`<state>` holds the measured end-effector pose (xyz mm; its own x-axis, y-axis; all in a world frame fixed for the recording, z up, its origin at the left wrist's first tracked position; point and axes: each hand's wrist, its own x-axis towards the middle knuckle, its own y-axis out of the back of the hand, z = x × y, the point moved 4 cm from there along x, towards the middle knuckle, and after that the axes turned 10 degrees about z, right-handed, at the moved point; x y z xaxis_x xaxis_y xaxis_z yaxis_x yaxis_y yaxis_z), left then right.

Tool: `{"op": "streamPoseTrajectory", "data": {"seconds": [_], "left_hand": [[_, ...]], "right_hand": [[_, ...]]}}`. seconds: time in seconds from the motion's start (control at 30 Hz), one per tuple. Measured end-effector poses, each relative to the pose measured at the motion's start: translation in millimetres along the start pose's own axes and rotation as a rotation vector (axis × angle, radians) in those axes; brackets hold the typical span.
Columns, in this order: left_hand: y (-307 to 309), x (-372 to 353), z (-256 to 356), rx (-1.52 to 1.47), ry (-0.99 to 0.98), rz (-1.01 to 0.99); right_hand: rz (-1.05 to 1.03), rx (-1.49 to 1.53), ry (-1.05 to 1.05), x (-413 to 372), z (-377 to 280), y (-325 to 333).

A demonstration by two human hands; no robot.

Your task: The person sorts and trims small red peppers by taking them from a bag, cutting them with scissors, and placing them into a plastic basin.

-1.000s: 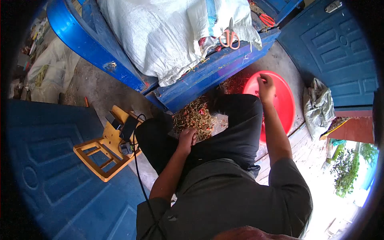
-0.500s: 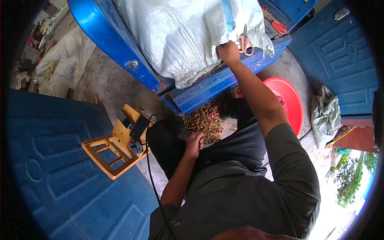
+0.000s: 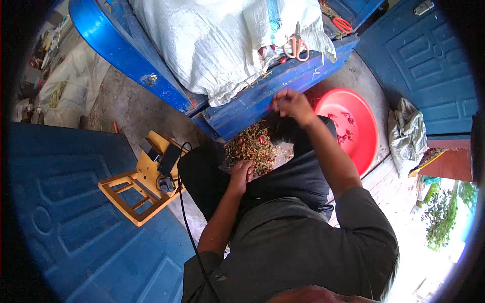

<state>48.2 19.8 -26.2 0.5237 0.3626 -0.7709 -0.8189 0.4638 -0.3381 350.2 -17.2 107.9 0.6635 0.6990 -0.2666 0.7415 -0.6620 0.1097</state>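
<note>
My left hand (image 3: 241, 175) is closed by my thigh, at the near edge of a heap of brown stems with red bits (image 3: 250, 149) on the floor. Whatever it holds, if anything, is hidden. Curled fingers show on my right hand (image 3: 294, 107), which hangs in front of the blue wooden ledge (image 3: 273, 88), slightly blurred; I cannot make out what is in it. Above it, a white woven sack (image 3: 202, 45) lies on the ledge with small red pieces at its edge. Pink-handled scissors (image 3: 296, 46) rest on the sack, blades pointing away.
A red basin (image 3: 366, 126) with a few dark red pieces stands right of my knee. Red-handled scissors (image 3: 342, 24) lie farther back. At left are a wooden stool (image 3: 144, 174) with black devices and a cable (image 3: 187, 222). Blue doors (image 3: 65, 202) flank both sides.
My right hand has left the sack's edge and come down toward me, over the ledge front. Red pieces now show where it was. My left hand stays near the heap.
</note>
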Motion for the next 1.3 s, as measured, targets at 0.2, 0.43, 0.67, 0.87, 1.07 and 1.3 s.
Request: {"op": "streamPoseTrajectory", "data": {"seconds": [0.2, 0.43, 0.67, 0.87, 1.07, 1.3], "left_hand": [[2, 4, -4, 0.131, 0.019, 0.021], [17, 20, -17, 0.103, -0.082, 0.121], [11, -2, -3, 0.065, -0.061, 0.172], [4, 13, -6, 0.213, 0.025, 0.177], [3, 13, -8, 0.210, -0.026, 0.117], [-6, -16, 16, 0.035, -0.034, 0.119]], "right_hand": [[-0.502, -0.100, -0.218, -104, 111, -68], [-0.429, -0.262, 0.231, -141, 96, -121], [-0.311, -0.633, 0.251, -138, 99, -132], [0.080, -0.524, 0.004, -127, 123, -122], [0.177, -0.411, -0.140, -113, 158, -108], [-0.064, 0.357, -0.655, -117, 176, -122]]}}
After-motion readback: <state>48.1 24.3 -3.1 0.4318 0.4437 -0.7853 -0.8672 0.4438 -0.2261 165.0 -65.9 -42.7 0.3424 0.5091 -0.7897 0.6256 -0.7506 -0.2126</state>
